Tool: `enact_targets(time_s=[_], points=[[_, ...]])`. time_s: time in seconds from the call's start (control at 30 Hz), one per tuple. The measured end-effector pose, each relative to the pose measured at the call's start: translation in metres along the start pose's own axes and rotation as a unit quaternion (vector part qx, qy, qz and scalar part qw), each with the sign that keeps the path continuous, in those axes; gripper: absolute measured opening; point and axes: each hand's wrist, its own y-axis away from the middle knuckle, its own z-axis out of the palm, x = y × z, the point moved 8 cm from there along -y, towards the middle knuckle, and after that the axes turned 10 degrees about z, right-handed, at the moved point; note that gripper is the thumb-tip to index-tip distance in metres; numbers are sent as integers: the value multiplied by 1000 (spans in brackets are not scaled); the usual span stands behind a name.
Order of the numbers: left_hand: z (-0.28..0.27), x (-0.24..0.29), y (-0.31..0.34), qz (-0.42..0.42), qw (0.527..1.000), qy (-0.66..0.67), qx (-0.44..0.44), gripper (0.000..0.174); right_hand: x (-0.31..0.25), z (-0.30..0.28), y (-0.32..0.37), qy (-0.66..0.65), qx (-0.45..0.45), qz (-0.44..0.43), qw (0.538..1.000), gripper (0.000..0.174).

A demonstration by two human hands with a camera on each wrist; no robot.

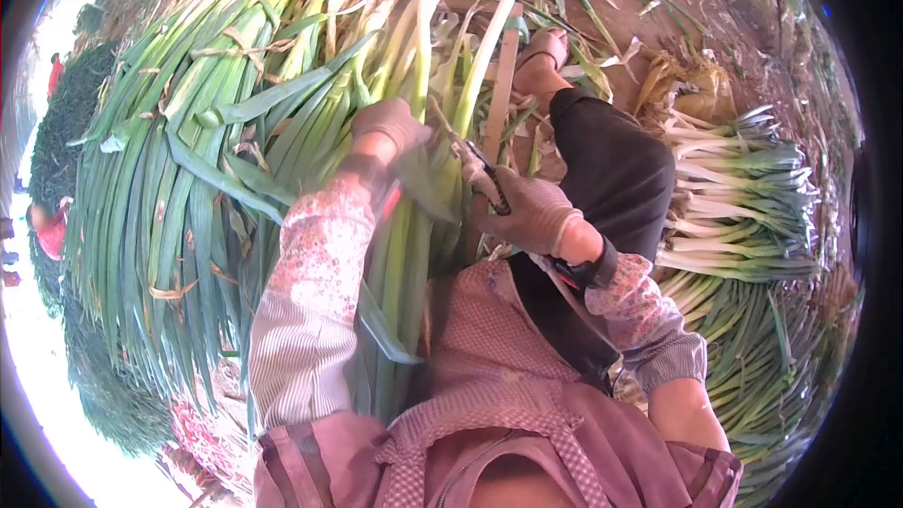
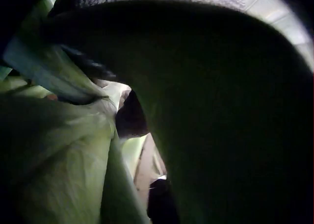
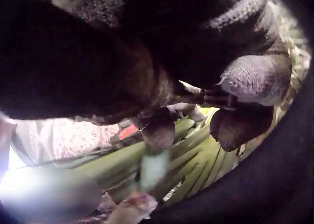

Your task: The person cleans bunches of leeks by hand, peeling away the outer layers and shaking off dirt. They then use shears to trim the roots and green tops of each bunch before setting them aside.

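In the head view my gloved left hand (image 1: 388, 127) is curled over the bunch of leeks (image 1: 235, 113), gripping leaves. A blurred green leaf (image 1: 419, 186) hangs just below that hand. My gloved right hand (image 1: 534, 214) grips a narrow tool (image 1: 482, 162) with a dark curved edge, which points up toward the left hand; I cannot tell its exact kind. Close leek leaves (image 2: 64, 160) fill much of the dark left wrist view. Gloved fingers (image 3: 255, 79) of the right hand show in the right wrist view, with leek leaves (image 3: 196, 170) beyond them.
A second pile of leeks (image 1: 734, 198), white stems lined up, lies at the right. A wooden bar (image 1: 500, 80) stands beside a bare foot (image 1: 544, 58). Loose leaves litter the brown ground (image 1: 630, 0). Dark trousers (image 1: 616, 165) cover a bent leg between the piles.
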Motion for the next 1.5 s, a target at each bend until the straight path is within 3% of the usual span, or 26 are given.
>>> enact_targets(time_s=[0.13,0.17,0.27,0.3,0.33,0.4,0.47,0.5,0.63,1.07,1.2,1.37,1.4,1.47,1.5], points=[[-13,3,8,83,995,49,-38,55,-3,-14,16,-25,42,-14,999,52],[-16,6,21,95,987,120,-48,54,-1,-19,19,-34,46,-26,998,53],[2,5,37,110,976,186,-24,52,-10,-18,38,-25,33,-46,998,57],[10,1,36,110,986,122,-1,48,-9,-14,41,-12,18,-31,999,58],[18,-4,37,99,984,139,56,54,-6,-11,44,2,1,-15,1000,58],[32,-9,37,105,986,122,41,59,-9,-8,55,5,5,-70,997,59],[28,-10,42,99,980,144,96,63,-9,-10,53,6,-1,-82,997,59],[24,-9,45,97,976,153,124,65,-10,-11,47,2,-4,-64,998,58],[17,1,50,109,976,172,71,63,-14,-20,-2,28,30,-52,998,54],[32,-19,39,155,953,240,99,60,-45,-63,-154,98,66,8,993,58],[32,-21,39,180,924,326,86,60,-49,-81,-175,83,74,68,992,54],[11,-23,48,227,858,453,84,57,-38,-37,-150,89,-45,13,995,62],[8,-23,52,236,855,454,89,58,-39,-35,-124,52,-18,-15,998,49],[4,-18,60,257,847,455,96,58,-38,-41,-83,32,-43,-21,998,54],[7,-13,63,257,847,461,65,63,-24,-47,-76,-9,-6,-6,1000,56]])
